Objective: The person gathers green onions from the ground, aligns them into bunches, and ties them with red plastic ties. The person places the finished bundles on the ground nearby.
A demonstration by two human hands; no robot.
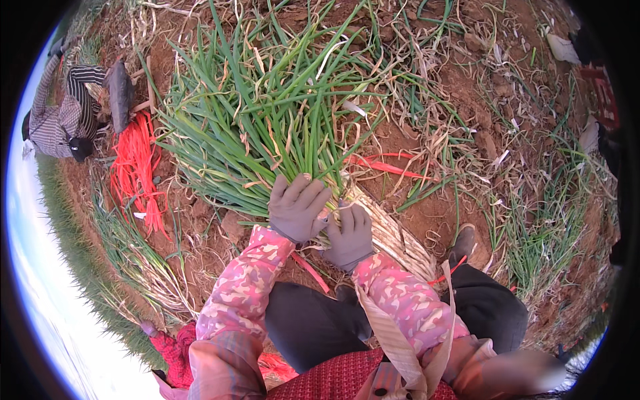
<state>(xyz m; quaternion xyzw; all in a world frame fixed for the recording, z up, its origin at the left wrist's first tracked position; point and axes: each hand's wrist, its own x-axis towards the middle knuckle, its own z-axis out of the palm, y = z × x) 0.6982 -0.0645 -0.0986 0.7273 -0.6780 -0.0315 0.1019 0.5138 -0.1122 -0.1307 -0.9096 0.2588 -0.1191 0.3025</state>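
Note:
A big bundle of green onions [260,125] lies on the soil, its green tops spread away from me and its pale stalks [392,225] pointing down to the right. My left hand [298,207], in a grey-brown glove, rests with spread fingers on the lower part of the green leaves. Close beside it, my right hand [350,235], gloved alike, has bent fingers against the bundle where green turns pale; what lies under its fingertips is hidden. A red plastic strip [390,164] runs out from the bundle on the right, and another red piece [311,272] shows below my hands.
A pile of red plastic strips [135,170] lies at the left, beside a small dark stool [120,96]. One person in striped clothes [60,120] is at upper left; another, in a red sleeve [175,350], is at lower left. Loose onions [145,270] and dry leaves [420,85] litter the soil.

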